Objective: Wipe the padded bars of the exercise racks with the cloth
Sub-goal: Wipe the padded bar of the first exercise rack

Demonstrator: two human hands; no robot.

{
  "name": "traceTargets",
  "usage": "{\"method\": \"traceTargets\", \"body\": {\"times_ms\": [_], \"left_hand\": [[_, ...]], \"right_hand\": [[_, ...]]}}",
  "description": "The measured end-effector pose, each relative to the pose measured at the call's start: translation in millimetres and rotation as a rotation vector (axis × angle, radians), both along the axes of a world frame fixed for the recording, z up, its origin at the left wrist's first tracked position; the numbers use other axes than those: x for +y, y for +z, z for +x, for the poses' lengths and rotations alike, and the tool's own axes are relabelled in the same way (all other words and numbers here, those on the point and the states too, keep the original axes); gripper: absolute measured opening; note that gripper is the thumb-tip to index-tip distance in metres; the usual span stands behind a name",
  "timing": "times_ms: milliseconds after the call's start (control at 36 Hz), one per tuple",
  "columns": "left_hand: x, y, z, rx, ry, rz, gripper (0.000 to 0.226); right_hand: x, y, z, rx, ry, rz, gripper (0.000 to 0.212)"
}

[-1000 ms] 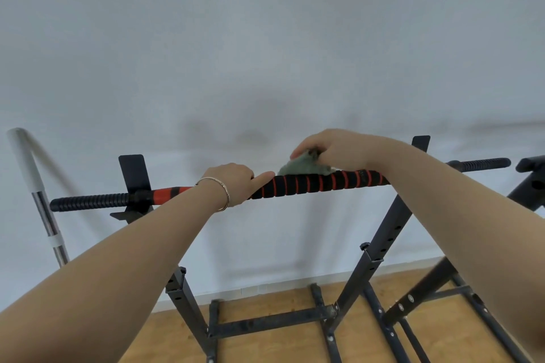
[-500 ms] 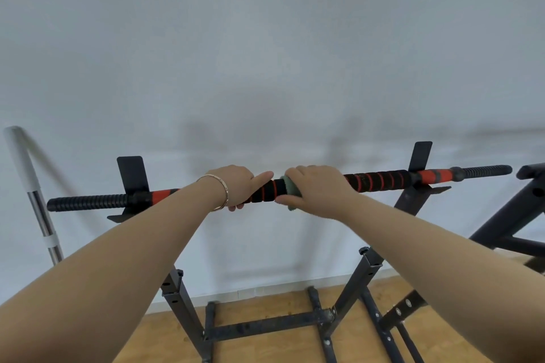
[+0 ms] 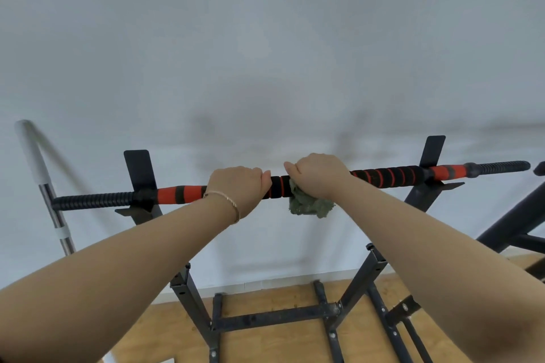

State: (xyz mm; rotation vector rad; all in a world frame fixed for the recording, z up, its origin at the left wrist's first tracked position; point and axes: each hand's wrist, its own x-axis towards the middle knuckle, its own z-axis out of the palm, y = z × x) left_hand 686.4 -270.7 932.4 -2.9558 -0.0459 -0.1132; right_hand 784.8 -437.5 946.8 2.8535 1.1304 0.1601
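1. In the head view, a padded bar [image 3: 383, 177], banded black and red, was seen lying across the two cradles of a black rack [image 3: 274, 317], in front of a pale wall [image 3: 265, 53].
2. The left hand [image 3: 239, 186] was curled round the bar left of its middle, and a thin bracelet [image 3: 227, 200] was worn at that wrist.
3. The right hand [image 3: 320, 175] was clamped on a green cloth [image 3: 309, 206], which was held against the bar just beside the left hand. A short stretch of padding was left showing between them, and a bunch of cloth hung below the bar.
4. A metal pole [image 3: 44, 186] was leaned against the wall at far left, and a wooden floor [image 3: 265, 345] was seen below.
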Motion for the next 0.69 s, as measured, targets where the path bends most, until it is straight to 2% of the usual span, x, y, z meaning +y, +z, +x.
{"method": "traceTargets", "body": {"times_ms": [28,56,111,167,222,306,361,389,472,528,556,611,639,694], "left_hand": [[1,7,6,0.066,0.018,-0.070,0.016],[2,16,13,0.159,0.060,-0.188,0.016],[1,32,20,0.380,0.153,-0.485,0.043],[-2,37,22,0.506,0.191,-0.645,0.052],[-3,35,20,0.491,0.182,-0.603,0.050],[-4,24,19,0.312,0.055,-0.243,0.027],[-5,19,14,0.194,-0.021,-0.024,0.014],[-4,17,11,0.149,-0.053,0.049,0.014],[-3,1,4,-0.026,-0.199,0.244,0.033],[-3,-4,0,-0.097,-0.178,0.269,0.036],[-2,-4,0,-0.090,-0.155,0.268,0.034],[-4,1,3,-0.043,-0.114,0.230,0.041],[-5,5,6,-0.015,-0.097,0.191,0.036],[-8,17,14,0.071,-0.057,0.025,0.015]], "right_hand": [[-4,-9,-5,-0.172,0.024,-0.008,0.036],[-7,-16,-13,-0.281,-0.004,0.025,0.038],[-14,-28,-26,-0.417,-0.004,0.209,0.040],[-18,-35,-27,-0.504,0.053,0.315,0.039],[-18,-32,-25,-0.548,0.088,0.269,0.031],[-13,-23,-20,-0.447,0.064,0.098,0.027],[-8,-13,-14,-0.255,0.037,0.044,0.026],[-5,-6,-9,-0.133,-0.010,0.029,0.034],[6,16,3,0.298,-0.078,0.033,0.039],[8,18,9,0.380,-0.038,0.021,0.036],[7,18,8,0.348,-0.042,-0.019,0.032],[1,7,-1,0.020,-0.002,-0.075,0.019],[-3,-4,-7,-0.158,0.042,-0.092,0.023],[-10,-21,-19,-0.286,0.028,0.062,0.034]]}}
